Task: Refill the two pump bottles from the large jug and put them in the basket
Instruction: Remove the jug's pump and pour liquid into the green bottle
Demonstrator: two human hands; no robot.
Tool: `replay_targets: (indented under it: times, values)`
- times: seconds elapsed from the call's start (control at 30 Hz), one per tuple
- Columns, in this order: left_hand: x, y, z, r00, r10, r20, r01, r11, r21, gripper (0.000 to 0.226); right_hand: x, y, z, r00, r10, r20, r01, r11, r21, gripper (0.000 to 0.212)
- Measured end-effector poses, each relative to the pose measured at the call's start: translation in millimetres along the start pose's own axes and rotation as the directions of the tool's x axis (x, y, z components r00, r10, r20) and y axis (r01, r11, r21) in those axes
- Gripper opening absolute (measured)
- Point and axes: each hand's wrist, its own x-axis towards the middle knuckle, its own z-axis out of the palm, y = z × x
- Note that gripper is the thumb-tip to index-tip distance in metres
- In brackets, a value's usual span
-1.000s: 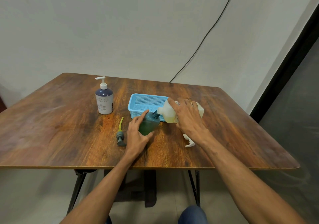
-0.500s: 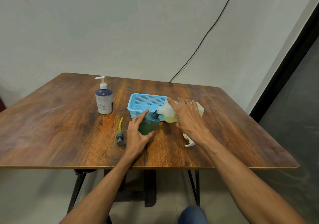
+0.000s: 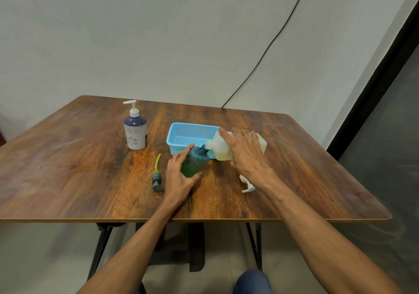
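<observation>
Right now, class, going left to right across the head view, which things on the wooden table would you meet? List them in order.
Navy-and-white flowered pump bottle → loose grey pump head with yellow tube → dark green uncapped bottle → pale translucent jug holding yellowish liquid.

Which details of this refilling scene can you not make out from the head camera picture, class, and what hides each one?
- Head view: the jug label, mostly covered by the right hand.
- Head view: any stream from the jug's spout into the green bottle, too small to tell.
- Head view: the white pump on the table, partly behind the right wrist.
- Head view: the basket near corner, behind bottle and jug.
</observation>
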Motion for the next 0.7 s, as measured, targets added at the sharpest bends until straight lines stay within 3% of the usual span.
replay_targets:
  times: [0.7]
  values:
    - [-1.7,2.2,0.1,1.000,-0.006,0.005,0.006,1.000,-0.011,0.088,-1.3,0.4,2.0,1.000,0.003,-0.008,-0.003,1.000,0.012,0.095]
